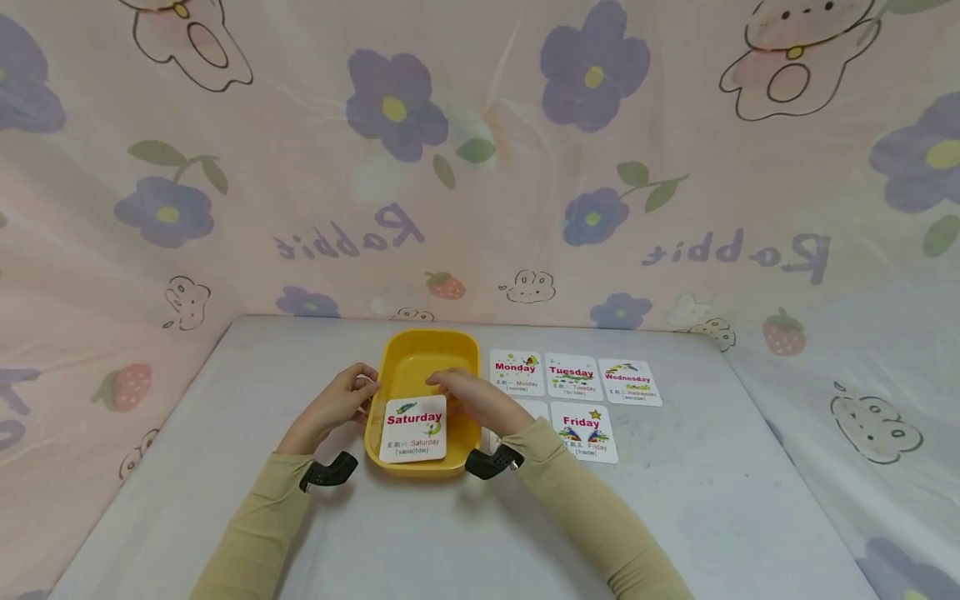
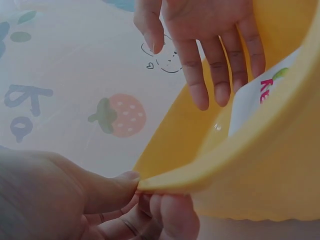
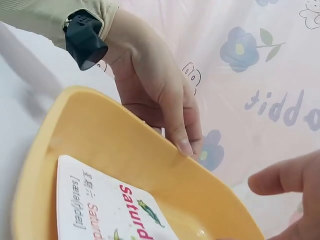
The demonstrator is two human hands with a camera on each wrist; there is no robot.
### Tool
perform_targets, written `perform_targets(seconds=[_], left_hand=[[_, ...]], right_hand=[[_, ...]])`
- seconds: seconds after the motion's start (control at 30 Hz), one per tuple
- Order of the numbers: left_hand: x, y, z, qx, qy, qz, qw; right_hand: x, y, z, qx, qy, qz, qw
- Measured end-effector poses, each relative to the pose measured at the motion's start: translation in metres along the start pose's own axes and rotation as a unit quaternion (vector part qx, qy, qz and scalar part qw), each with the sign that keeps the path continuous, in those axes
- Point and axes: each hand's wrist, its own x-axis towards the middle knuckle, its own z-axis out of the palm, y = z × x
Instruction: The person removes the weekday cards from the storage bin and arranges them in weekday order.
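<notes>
A yellow plastic tray (image 1: 420, 348) stands on the table with a Saturday card (image 1: 413, 429) in its near part. At the tray's left side my left hand (image 1: 341, 408) pinches the rim, thumb on top and fingers below, as the left wrist view shows. My right hand (image 1: 483, 398) reaches over the right rim with straight, spread fingers (image 2: 217, 70) above the inside of the tray. It holds nothing that I can see. The Saturday card (image 3: 107, 205) lies face up; only a corner of a card (image 2: 247, 107) shows in the left wrist view.
Right of the tray lie the Monday (image 1: 516, 372), Tuesday (image 1: 572, 377), Wednesday (image 1: 630, 383) and Friday cards (image 1: 583, 432). Another card (image 1: 534, 407), left of Friday, is mostly hidden by my right arm. A patterned cloth (image 1: 480, 167) hangs behind the white table (image 1: 720, 483).
</notes>
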Motion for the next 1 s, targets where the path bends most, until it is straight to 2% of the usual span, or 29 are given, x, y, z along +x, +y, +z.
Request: perform_targets(seconds=[0.23, 0.4, 0.57, 0.87, 1.0], left_hand=[[0.005, -0.004, -0.002, 0.003, -0.002, -0.004, 1.0000], [0.004, -0.005, -0.001, 0.005, 0.001, -0.004, 1.0000], [0.003, -0.006, 0.000, 0.007, 0.002, -0.007, 0.9999], [0.006, -0.008, -0.002, 0.011, 0.004, 0.001, 0.9999], [0.006, -0.008, -0.001, 0.009, -0.002, -0.002, 1.0000]], right_hand=[[0.004, -0.008, -0.001, -0.088, 0.031, -0.009, 0.9956], [0.016, -0.008, 0.001, -0.129, 0.040, -0.034, 0.9902], [0.020, -0.005, 0.004, -0.170, 0.048, -0.038, 0.9836], [0.022, -0.008, 0.005, -0.193, 0.047, -0.031, 0.9795], [0.022, -0.007, 0.004, -0.221, 0.047, -0.030, 0.9737]])
